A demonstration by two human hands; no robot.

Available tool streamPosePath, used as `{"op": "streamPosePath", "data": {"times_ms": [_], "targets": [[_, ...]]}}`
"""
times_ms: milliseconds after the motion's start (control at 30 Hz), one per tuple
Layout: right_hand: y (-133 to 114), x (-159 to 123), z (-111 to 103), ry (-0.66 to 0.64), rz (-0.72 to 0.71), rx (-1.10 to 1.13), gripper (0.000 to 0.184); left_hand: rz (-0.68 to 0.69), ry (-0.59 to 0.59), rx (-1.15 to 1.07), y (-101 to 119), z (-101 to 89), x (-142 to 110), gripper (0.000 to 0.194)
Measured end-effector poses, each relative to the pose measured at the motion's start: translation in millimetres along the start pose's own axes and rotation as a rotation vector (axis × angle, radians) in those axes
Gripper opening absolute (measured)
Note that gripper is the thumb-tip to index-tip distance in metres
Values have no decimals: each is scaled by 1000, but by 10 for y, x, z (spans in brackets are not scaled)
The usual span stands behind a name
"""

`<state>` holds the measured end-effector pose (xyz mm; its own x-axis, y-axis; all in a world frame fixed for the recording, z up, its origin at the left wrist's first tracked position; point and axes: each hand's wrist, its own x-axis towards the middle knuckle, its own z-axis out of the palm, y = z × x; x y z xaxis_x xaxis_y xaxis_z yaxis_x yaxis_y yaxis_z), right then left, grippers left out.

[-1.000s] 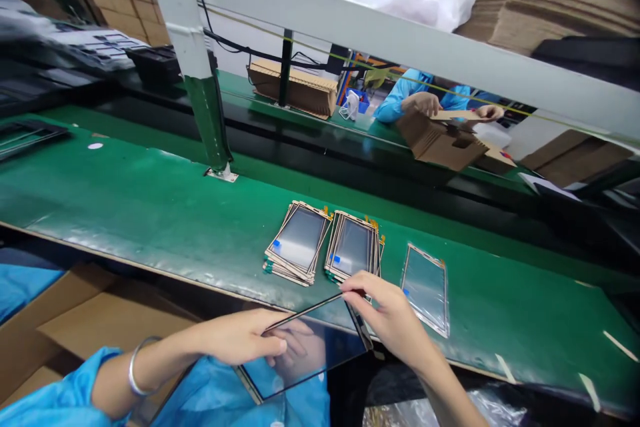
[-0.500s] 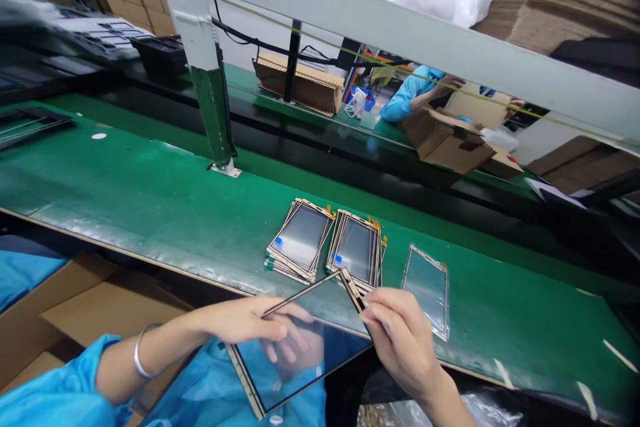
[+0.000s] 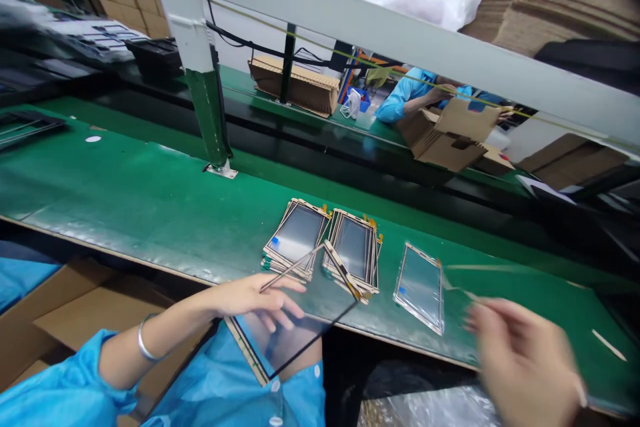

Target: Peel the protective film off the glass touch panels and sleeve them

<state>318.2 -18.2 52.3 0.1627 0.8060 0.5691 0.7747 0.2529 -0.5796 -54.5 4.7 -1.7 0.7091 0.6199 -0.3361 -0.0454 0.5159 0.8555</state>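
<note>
My left hand [image 3: 265, 300] holds a clear glass touch panel [image 3: 313, 300] with a dark border and pale edge strips, tilted above the table's front edge. Its fingers show through and around the glass. Off to the right, my right hand [image 3: 525, 360] is blurred by motion, with thumb and fingers pinched on a thin pale strip [image 3: 463, 291]. Behind the panel lie a left stack of touch panels [image 3: 300, 233] and a right stack of touch panels [image 3: 354, 247], with orange flex tails and blue tabs. A single touch panel [image 3: 421, 287] lies flat between the stacks and my right hand.
A green table [image 3: 125, 193] runs across the view, with a painted post [image 3: 203, 80] standing on it. One loose pale strip [image 3: 609, 345] lies at right. Below are a cardboard box [image 3: 75, 313] and clear plastic wrapping [image 3: 425, 407]. Across the bench, a co-worker's blue sleeve [image 3: 405, 93] shows beside cartons.
My right hand has left the panel's corner and swung right, with a thin pale strip in its fingers. The panel stays in my left hand, slightly higher in view.
</note>
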Motion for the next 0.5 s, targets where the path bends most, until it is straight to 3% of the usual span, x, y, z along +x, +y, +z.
{"op": "streamPosePath", "data": {"times_ms": [100, 167, 267, 500], "targets": [[-368, 145, 484, -386, -354, 50, 13, -23, -81, 147, 34, 138, -28, 43], [-561, 213, 695, -574, -476, 124, 10, -44, -103, 222, 54, 214, -56, 42], [-694, 271, 761, -662, -582, 144, 9, -41, -107, 298, 60, 258, -94, 43], [-778, 321, 608, -755, -668, 66, 15, 88, -155, 532, 51, 207, -109, 44]]}}
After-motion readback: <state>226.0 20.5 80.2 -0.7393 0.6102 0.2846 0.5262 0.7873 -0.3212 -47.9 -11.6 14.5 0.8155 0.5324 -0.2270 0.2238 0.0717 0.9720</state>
